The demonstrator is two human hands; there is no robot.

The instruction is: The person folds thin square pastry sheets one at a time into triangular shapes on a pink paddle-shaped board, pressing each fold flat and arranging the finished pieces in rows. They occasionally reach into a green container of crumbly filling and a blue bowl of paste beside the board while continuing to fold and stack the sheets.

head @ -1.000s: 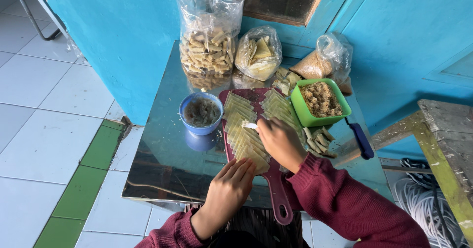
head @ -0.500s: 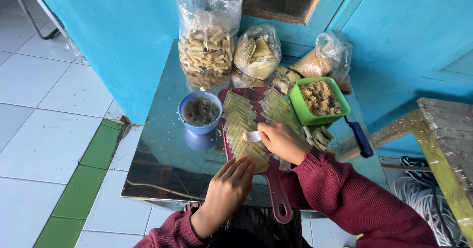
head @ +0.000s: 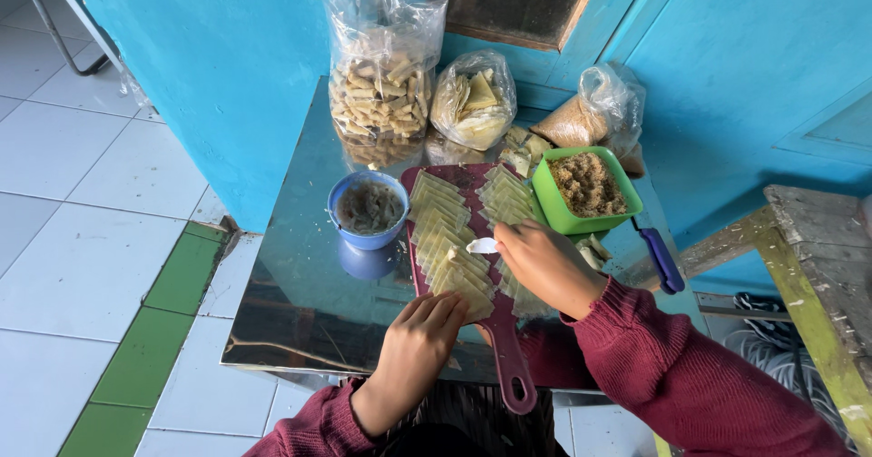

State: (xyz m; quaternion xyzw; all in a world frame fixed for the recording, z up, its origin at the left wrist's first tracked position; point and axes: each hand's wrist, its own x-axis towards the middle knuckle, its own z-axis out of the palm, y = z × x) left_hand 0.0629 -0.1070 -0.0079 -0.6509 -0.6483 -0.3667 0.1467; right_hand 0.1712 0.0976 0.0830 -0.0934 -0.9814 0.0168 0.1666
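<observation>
Right hand [head: 545, 266] pinches a white spoon [head: 482, 245] over wrappers [head: 450, 239]; left hand [head: 422, 330], fingers together, flat, steadies the maroon board [head: 505, 348].

We count three plastic bags [head: 474, 103] at twelve o'clock. We see one blue bowl [head: 367, 212], one green tub [head: 586, 189] and one cutting board [head: 501, 334].

Three clear plastic bags along the table's far edge against the blue wall: tall bag of tan rolled snacks [head: 383, 84] at left, rounder bag of pale folded wrappers [head: 474, 103] beside it, slumped bag of brown crumbs [head: 590, 116] rightmost.
</observation>
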